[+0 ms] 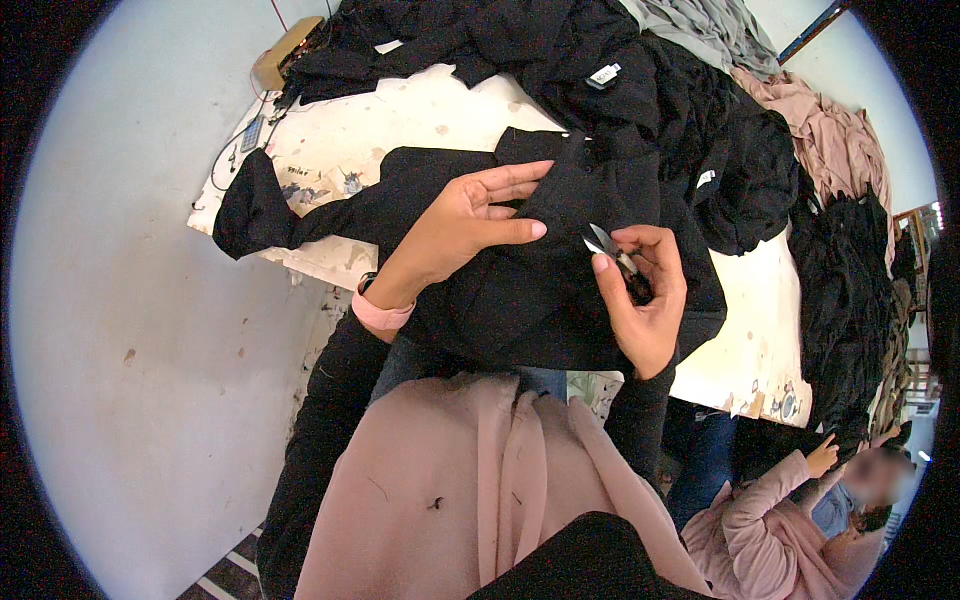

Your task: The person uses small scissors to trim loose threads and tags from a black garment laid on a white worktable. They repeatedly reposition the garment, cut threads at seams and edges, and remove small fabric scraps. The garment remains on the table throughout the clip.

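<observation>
A black shirt-like garment (520,290) lies spread in front of me, one sleeve (330,215) stretched out to the left. Over its middle, my left hand (480,215) is open, fingers extended toward the right and thumb apart. It is at the cloth near a strip with small buttons; whether it presses on it I cannot tell. My right hand (645,290) is closed around small thread snips (612,248), whose pointed blades face up and left above the cloth. The fingers partly cover the handles of the snips.
The garment rests on a worn, pale table (745,335). Black garments (690,110) with white labels are heaped at the far side, beside grey cloth (700,30) and pink cloth (825,120). A box with cables (285,60) stands at the far left. Another person (780,530) sits at lower right.
</observation>
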`<move>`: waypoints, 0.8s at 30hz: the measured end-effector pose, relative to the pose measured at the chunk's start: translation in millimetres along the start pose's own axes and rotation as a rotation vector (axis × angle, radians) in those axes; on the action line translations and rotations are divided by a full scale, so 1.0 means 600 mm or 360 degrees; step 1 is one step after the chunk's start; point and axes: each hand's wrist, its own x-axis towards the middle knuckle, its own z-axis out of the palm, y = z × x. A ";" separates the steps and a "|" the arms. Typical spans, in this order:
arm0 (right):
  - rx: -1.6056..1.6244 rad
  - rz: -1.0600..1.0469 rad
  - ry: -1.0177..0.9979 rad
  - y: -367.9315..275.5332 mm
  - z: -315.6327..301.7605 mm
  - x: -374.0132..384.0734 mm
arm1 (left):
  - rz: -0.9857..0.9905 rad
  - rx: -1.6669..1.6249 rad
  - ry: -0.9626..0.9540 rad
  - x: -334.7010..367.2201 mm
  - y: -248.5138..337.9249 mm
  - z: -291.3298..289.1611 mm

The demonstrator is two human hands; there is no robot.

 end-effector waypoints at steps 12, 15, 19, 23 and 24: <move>0.0506 0.0384 -0.0468 0.039 -0.036 0.054 | 0.0122 0.0147 -0.0466 -0.021 0.024 -0.008; 0.0504 0.0501 -0.0328 0.044 -0.030 0.042 | -0.0073 -0.0012 -0.0352 -0.029 0.042 -0.026; 0.0393 0.0473 -0.0249 0.035 -0.015 0.038 | -0.0079 0.0030 -0.0285 -0.039 0.049 -0.025; -0.0024 0.0023 0.0168 0.006 0.013 0.024 | -0.0028 -0.0045 -0.0179 -0.048 0.050 -0.007; -0.0004 0.0056 0.0192 -0.003 0.014 0.016 | -0.0001 0.0007 -0.0138 -0.050 0.051 -0.003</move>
